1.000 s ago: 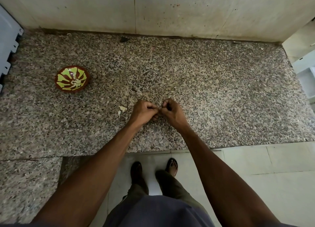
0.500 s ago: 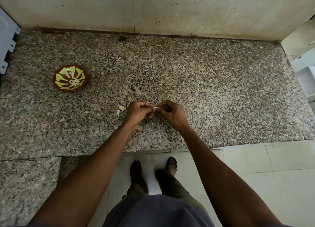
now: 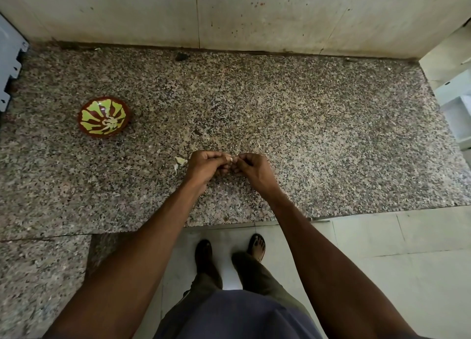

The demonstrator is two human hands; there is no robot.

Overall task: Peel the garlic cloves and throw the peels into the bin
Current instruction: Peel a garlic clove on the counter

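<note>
Garlic clove (image 3: 230, 158) — small, pale, pinched between hands

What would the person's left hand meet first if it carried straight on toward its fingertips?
Almost at once, the right hand: the left hand points rightward, and both pinch one small pale garlic clove over the speckled granite counter. Depth looks level.

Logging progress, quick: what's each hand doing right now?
Left hand: closed, pinching the garlic clove.
Right hand: closed, fingertips pinching at the clove's end, likely its peel.
</note>
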